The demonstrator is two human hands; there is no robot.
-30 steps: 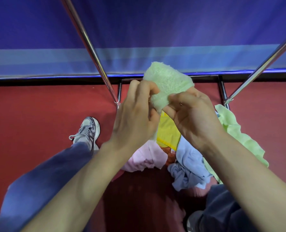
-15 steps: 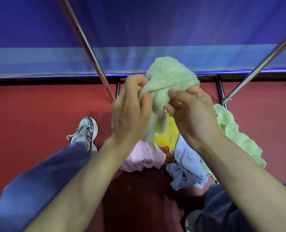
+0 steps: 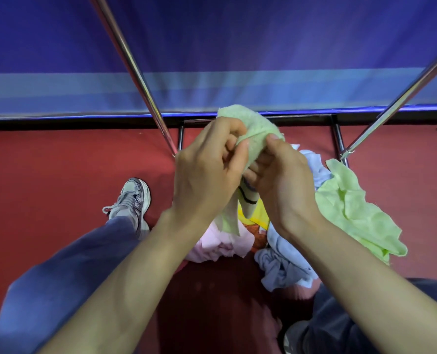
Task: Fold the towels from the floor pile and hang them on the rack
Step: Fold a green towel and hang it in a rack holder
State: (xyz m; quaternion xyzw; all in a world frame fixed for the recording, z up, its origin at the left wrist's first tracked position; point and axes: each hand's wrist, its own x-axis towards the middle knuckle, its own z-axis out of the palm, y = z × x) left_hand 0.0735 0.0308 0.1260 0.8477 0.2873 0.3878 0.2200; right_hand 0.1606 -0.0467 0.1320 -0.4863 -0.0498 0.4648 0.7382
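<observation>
Grip is shared: left hand (image 3: pixel 204 175) and right hand (image 3: pixel 283 182) both pinch the green towel (image 3: pixel 255 129), bunched in air above the floor pile (image 3: pixel 281 267) between the rack poles (image 3: pixel 133 72), probably hunting an edge to fold.

rack poles (image 3: pixel 135 72) cropped above, yellow towel (image 3: pixel 257 218) half-hidden

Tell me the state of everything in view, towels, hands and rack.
Fluffy light green terry towel: bunched, held up by both hands, one end hanging.
Left hand: gripping that towel.
Right hand: gripping that towel.
Thin pale green cloth: crumpled on the floor.
Pink towel: crumpled on the floor.
Light blue towel: crumpled on the floor.
Shiny metal rack: standing behind the towels.
</observation>
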